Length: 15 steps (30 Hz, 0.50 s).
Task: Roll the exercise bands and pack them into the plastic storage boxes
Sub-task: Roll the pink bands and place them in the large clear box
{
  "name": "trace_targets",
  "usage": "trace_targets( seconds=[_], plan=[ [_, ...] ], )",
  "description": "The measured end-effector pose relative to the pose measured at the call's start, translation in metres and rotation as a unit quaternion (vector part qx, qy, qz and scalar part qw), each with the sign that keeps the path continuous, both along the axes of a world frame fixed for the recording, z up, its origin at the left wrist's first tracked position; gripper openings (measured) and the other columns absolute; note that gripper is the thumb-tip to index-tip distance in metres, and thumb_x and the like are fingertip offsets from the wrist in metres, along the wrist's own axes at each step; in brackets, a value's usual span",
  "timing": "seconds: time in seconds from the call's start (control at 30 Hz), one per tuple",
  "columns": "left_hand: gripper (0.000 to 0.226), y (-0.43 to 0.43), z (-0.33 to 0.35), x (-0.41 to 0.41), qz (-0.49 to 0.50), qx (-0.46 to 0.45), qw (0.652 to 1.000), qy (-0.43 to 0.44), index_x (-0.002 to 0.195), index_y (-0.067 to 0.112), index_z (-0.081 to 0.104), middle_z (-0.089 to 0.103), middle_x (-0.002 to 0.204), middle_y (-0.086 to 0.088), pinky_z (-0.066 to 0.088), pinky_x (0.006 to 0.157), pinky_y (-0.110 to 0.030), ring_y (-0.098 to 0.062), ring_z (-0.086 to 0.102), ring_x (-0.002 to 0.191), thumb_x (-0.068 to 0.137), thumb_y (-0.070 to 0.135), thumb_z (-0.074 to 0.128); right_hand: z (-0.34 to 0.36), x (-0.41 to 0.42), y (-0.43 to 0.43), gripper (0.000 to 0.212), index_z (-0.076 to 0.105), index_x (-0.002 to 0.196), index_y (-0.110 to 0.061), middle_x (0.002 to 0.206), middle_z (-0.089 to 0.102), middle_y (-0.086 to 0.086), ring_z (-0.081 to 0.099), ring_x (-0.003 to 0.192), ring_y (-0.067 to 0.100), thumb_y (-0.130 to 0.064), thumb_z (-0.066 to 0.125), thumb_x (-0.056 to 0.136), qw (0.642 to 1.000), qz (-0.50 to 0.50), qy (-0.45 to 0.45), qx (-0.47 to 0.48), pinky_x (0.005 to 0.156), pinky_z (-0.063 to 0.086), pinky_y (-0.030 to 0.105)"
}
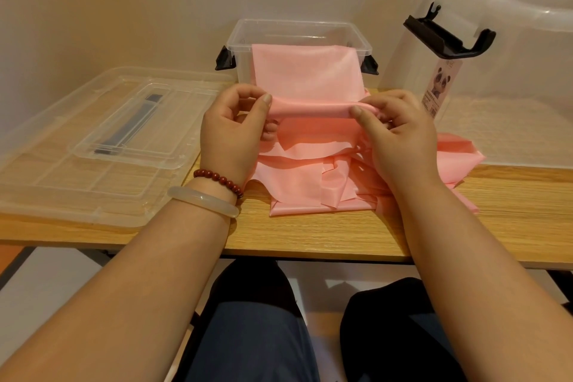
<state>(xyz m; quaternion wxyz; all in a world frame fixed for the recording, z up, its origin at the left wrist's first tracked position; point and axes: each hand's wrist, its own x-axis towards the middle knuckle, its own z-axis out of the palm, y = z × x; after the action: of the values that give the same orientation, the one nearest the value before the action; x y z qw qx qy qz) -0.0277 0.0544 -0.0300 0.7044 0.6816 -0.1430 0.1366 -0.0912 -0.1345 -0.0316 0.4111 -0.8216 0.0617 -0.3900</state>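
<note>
A long pink exercise band (pixel 310 77) hangs over the front rim of a small clear storage box (pixel 297 29) with black latches, at the back middle of the wooden table. More pink band (pixel 310 186) lies in loose folds on the table in front of the box. My left hand (pixel 232 130) and my right hand (pixel 393 130) each pinch one end of a started roll in the band, held just above the pile. The thumbs lie on top and the fingers curl underneath.
A clear lid (pixel 102 146) with a dark handle lies flat on the left of the table. A larger clear box (pixel 496 49) with a black latch and a panda label stands at the right back. The table edge (pixel 310 253) runs close above my knees.
</note>
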Motion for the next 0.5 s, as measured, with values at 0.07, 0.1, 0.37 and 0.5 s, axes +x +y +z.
trace_targets(
  seconds=[0.07,0.1,0.37,0.5],
  plan=[
    [0.004,0.0001,-0.0008,0.0016,-0.005,-0.023,1.0,0.016,0.09,0.016,0.067,0.07,0.088,-0.008,0.058,0.065,-0.029,-0.022,0.07,0.07,0.09,0.013,0.065,0.0002,0.0006,0.0001,0.013,0.071,0.099,-0.02,0.106,0.057,-0.004,0.052,0.088,-0.005,-0.028,0.068,0.09,1.0,-0.004,0.011,0.008,0.072,0.045,0.005],
    [0.002,0.0002,-0.001,0.0018,-0.01,-0.031,0.999,0.022,0.091,0.013,0.069,0.07,0.091,-0.011,0.058,0.069,-0.03,-0.024,0.071,0.074,0.089,0.013,0.067,-0.0001,0.0008,0.0003,0.013,0.071,0.1,-0.021,0.105,0.06,-0.003,0.055,0.088,-0.001,-0.029,0.067,0.09,1.0,-0.006,0.011,0.004,0.073,0.049,0.01],
    [0.02,0.0001,0.0013,-0.0022,-0.029,-0.015,0.999,0.003,0.101,0.02,0.063,0.065,0.106,-0.013,0.057,0.071,-0.024,-0.021,0.071,0.081,0.089,0.004,0.062,0.002,-0.0017,0.0031,0.012,0.066,0.102,-0.031,0.091,0.061,-0.018,0.061,0.088,0.012,-0.027,0.064,0.092,1.0,-0.003,0.008,0.025,0.078,0.056,0.037],
    [0.014,-0.0011,0.0012,-0.0022,-0.013,-0.01,1.0,0.003,0.094,0.017,0.066,0.069,0.09,-0.002,0.057,0.069,-0.025,-0.016,0.07,0.074,0.089,0.005,0.062,0.0012,-0.0022,0.0018,0.029,0.068,0.113,-0.019,0.102,0.056,-0.012,0.054,0.088,-0.007,-0.026,0.073,0.086,1.0,0.015,0.008,0.004,0.075,0.047,0.007]
  ],
)
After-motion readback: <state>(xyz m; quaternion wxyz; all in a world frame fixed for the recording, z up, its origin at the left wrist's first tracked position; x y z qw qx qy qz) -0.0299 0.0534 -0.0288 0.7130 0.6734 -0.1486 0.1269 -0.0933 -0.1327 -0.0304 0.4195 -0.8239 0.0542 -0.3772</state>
